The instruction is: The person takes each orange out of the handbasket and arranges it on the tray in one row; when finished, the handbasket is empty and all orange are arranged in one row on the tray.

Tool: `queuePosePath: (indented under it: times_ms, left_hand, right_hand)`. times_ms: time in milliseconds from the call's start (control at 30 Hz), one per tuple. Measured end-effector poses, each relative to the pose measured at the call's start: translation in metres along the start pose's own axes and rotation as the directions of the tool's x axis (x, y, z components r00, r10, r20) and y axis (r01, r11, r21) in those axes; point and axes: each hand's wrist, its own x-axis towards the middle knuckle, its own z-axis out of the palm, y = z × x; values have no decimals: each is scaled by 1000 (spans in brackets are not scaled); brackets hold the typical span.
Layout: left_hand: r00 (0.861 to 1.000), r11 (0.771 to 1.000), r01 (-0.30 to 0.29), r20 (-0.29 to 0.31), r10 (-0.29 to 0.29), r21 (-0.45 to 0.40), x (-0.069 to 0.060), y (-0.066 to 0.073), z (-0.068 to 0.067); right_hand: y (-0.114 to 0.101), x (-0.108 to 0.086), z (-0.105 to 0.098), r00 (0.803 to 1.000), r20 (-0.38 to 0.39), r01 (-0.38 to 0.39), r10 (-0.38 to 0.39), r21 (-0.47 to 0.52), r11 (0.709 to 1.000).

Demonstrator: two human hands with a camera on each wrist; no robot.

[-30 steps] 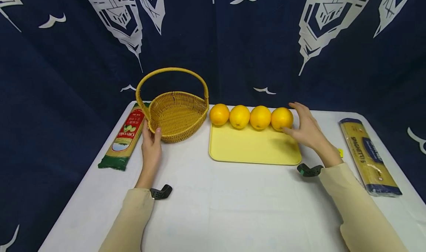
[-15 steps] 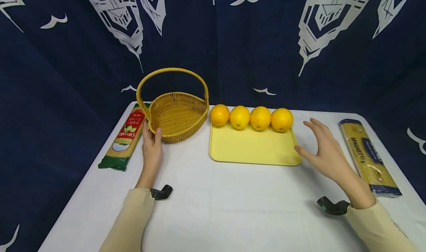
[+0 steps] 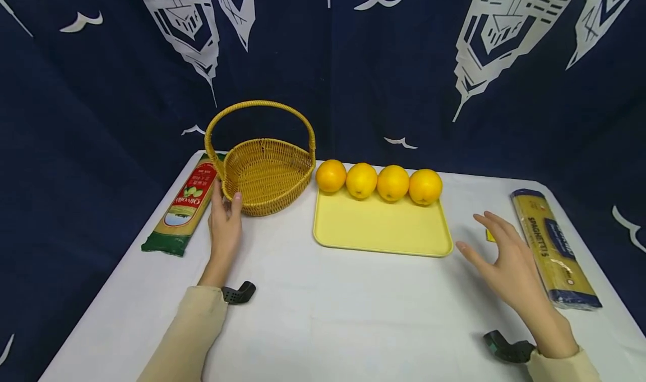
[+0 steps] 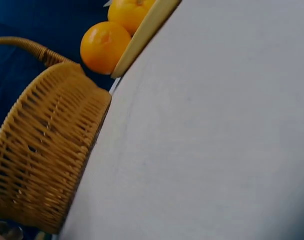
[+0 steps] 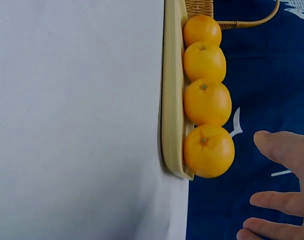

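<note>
In the head view my left hand (image 3: pixel 225 228) is at the near left side of a heart-shaped wicker basket (image 3: pixel 267 202) with a tall arched handle. Its fingers look straight along the basket's side, and the thumb lies against the front. A sliver of fingertip shows at the left wrist view's lower corner. My right hand (image 3: pixel 510 264) hovers right of a yellow tray (image 3: pixel 383 230), fingers spread and holding nothing. Several oranges (image 3: pixel 425 187) stand in a row along the tray's far edge. The right wrist view shows the nearest orange (image 5: pixel 209 151) apart from my fingers.
A red and green pasta packet (image 3: pixel 184 205) lies left of the basket, partly behind it. On the right lies a spaghetti packet (image 3: pixel 555 247) with blue ends. A small yellow piece (image 3: pixel 490 236) shows behind my right hand. A dark blue printed cloth (image 3: pixel 378 79) hangs behind the white table (image 3: pixel 323 314).
My right hand has moved away from the rightmost orange, back toward me and to the right. My left hand stays at the basket, and the oranges remain in their row.
</note>
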Motion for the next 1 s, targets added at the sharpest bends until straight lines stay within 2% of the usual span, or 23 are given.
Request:
queuePosePath:
  times_ms: [100, 200, 300, 400, 500, 600, 800, 900, 1000]
  left_hand:
    - [996, 992, -85, -33, 88, 88, -5, 9, -2]
    - [975, 957, -211, -21, 219, 198, -12, 19, -4]
    - [930, 889, -365, 68, 361, 276, -21, 27, -6]
    - [876, 808, -482, 205, 437, 339, -31, 33, -9]
    - [836, 739, -543, 338, 432, 399, -41, 38, -12]
    - [811, 688, -573, 431, 396, 446, -49, 42, -14]
    - [773, 625, -619, 508, 380, 475, -53, 46, -14]
    - [755, 603, -641, 530, 386, 474, -52, 46, -12]
    - [749, 588, -648, 544, 378, 484, -50, 46, -14]
  right_hand:
    - [5, -8, -2, 1000, -3, -6, 6, -9, 1000]
    - [9, -12, -4, 1000, -7, -1, 1, -6, 1000]
    - [10, -16, -4, 1000, -14, 17, -17, -10, 1000]
    - [10, -20, -2, 1000, 6, 21, -20, -40, 999]
    - [10, -25, -1, 999, 35, 26, -23, -76, 997]
    - [9, -28, 1, 998, 46, 44, -40, -84, 995]
    - [14, -32, 2, 999, 22, 50, -48, -111, 993]
    - [17, -36, 5, 999, 2, 41, -41, -110, 993]
    - [16, -38, 11, 999, 12, 38, -37, -103, 994]
